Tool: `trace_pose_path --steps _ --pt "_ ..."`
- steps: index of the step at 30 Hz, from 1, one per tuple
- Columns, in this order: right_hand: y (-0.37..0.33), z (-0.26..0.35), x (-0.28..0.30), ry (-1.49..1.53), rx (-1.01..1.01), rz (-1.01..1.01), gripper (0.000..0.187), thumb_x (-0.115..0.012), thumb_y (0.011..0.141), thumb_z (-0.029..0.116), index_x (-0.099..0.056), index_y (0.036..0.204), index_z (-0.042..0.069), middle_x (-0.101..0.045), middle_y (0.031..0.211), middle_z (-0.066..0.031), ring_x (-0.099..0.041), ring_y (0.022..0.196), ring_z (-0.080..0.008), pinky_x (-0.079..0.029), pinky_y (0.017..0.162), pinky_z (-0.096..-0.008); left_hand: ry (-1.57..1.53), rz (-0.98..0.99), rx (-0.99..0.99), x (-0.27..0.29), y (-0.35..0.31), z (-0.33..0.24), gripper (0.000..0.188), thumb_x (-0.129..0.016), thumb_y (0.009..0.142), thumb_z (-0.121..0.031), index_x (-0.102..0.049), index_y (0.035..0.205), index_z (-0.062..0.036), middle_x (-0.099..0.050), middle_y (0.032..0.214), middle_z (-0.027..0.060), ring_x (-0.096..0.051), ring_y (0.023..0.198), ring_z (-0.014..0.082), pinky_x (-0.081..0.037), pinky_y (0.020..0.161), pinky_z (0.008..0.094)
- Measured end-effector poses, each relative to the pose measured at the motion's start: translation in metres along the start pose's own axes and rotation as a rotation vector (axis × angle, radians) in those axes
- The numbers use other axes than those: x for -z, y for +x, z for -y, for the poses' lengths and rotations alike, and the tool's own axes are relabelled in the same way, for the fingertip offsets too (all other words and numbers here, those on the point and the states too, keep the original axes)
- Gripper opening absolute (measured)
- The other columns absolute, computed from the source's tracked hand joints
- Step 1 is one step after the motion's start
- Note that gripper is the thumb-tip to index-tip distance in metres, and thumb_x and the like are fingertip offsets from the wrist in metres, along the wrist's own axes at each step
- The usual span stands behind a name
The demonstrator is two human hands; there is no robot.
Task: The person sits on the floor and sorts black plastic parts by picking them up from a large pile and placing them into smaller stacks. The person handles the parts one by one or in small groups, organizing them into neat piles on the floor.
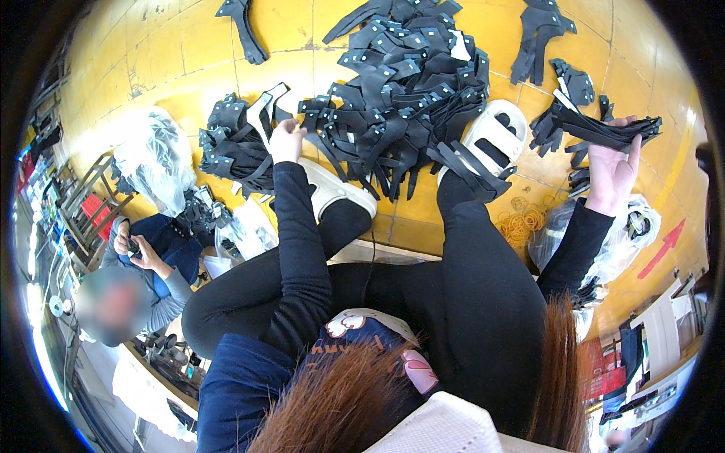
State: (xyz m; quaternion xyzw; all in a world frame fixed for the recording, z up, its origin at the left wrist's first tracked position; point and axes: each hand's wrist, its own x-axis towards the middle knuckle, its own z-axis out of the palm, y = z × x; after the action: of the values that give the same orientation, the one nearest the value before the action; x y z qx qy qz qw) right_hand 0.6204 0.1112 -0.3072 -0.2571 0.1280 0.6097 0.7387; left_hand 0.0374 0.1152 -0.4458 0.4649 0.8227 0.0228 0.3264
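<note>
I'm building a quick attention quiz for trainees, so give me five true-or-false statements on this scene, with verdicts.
1. The right hand holds a bundle of black strips. True.
2. Both hands wear gloves. False: the left hand and right hand are bare.
3. Thin yellow loops lie to the right of the person's right leg. True.
4. The floor is blue. False: the floor is yellow.
5. A red arrow appears at the picture's right. True.

Red arrow (pixel 661 249) on the yellow floor (pixel 170 64) around three o'clock, plus some orange lettering (pixel 339 349) on the navy shirt (pixel 245 377) at six.
</note>
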Motion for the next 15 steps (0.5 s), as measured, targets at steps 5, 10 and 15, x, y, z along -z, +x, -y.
trace_pose_path --steps 5,10,15 --pt "0.002 0.001 0.002 -0.024 -0.011 0.005 0.026 -0.053 0.093 0.014 -0.057 0.119 0.009 -0.061 0.116 -0.0046 -0.055 0.104 -0.0227 -0.034 0.1 -0.0433 -0.254 0.053 -0.097 0.021 0.014 -0.036 0.03 -0.071 0.078 -0.014 -0.065 0.105 -0.0015 -0.068 0.099 0.0124 -0.064 0.096 0.0207 -0.048 0.085 0.0301" --pt "0.001 0.004 0.003 -0.01 0.016 -0.027 0.026 -0.053 0.094 0.015 -0.057 0.118 0.009 -0.061 0.115 -0.0046 -0.055 0.103 -0.0222 -0.034 0.1 -0.0429 -0.276 0.139 -0.354 0.047 0.028 -0.115 0.025 -0.065 0.085 -0.014 -0.064 0.107 -0.0026 -0.068 0.101 0.0084 -0.063 0.094 0.0192 -0.048 0.082 0.0304" --pt "-0.002 0.001 -0.002 -0.035 0.017 -0.025 0.026 -0.053 0.093 0.015 -0.057 0.119 0.009 -0.061 0.115 -0.0049 -0.055 0.103 -0.0225 -0.035 0.1 -0.0429 0.154 0.511 -0.6 0.057 0.042 -0.166 0.021 -0.062 0.085 -0.019 -0.068 0.098 -0.0039 -0.069 0.093 0.0101 -0.064 0.089 0.0189 -0.048 0.08 0.0291"
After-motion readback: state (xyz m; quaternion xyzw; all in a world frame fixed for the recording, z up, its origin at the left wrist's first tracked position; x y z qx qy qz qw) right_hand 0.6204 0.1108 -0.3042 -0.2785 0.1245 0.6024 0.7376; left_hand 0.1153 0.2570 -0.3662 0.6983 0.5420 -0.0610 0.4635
